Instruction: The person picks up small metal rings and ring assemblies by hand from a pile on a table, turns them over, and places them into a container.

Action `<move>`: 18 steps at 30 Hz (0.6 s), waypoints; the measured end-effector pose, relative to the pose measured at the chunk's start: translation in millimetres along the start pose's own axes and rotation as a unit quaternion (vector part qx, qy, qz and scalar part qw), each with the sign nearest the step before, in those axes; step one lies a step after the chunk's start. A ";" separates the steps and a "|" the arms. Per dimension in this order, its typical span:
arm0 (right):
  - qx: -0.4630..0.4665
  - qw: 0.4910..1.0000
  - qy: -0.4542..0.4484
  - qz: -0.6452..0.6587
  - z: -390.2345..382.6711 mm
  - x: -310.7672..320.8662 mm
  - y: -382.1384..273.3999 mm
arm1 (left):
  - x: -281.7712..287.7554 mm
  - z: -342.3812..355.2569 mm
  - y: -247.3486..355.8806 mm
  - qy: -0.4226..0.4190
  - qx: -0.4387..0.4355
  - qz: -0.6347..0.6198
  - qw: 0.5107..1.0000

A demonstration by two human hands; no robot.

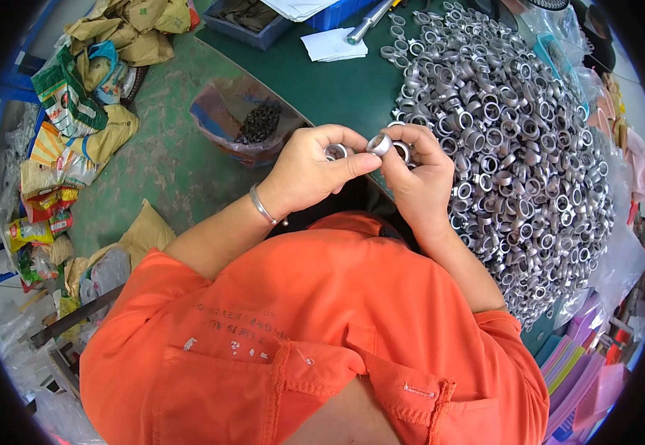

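Between my two hands, at the table's edge, a small silver metal ring (379, 144) is pinched, tilted so its opening shows. My left hand (309, 165) is closed, its thumb and forefinger tips against this ring, and a second metal ring (335, 152) sits within its curled fingers. Closed on the other side of the pinched ring is my right hand (424, 178), with another metal ring (402, 153) partly hidden behind its fingers. Just right of my right hand spreads a large pile of similar metal rings (515, 141).
The green table (322, 81) carries the pile, a white paper (333, 46), a metal-handled tool (370, 22) and a grey bin (248, 21). Below its left edge stands a plastic-lined container (218, 111) with dark small parts. Sacks (77, 89) lie at left; coloured plastic trays (574, 378) stand at right.
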State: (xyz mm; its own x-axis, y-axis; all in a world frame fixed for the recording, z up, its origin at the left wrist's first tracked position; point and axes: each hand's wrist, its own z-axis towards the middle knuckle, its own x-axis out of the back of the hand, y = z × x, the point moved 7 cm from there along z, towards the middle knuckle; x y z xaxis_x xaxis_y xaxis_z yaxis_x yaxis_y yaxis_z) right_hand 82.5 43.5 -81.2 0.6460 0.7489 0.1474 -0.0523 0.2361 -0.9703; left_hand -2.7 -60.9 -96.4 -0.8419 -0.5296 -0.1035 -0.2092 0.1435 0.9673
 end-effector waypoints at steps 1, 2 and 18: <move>-0.055 0.998 0.002 0.023 -0.7 0.3 5.5 | 1.3 -0.3 -0.4 0.012 -0.002 0.002 1.000; -0.057 0.998 0.002 0.024 -0.9 0.8 6.9 | 0.3 -0.8 -2.0 0.012 0.000 0.002 1.000; -0.088 0.990 -0.065 0.090 -6.6 -2.4 14.6 | 12.8 -7.2 22.1 0.101 -0.235 0.162 0.953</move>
State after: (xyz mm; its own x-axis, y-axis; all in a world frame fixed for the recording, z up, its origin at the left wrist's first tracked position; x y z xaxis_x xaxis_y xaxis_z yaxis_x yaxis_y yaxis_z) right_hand 85.2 41.1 -97.0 0.5346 0.8449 -0.0185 -0.0170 -0.0112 -0.9998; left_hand -14.5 -70.5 -74.6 -0.7020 -0.6778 0.2186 0.3306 -0.0382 0.9430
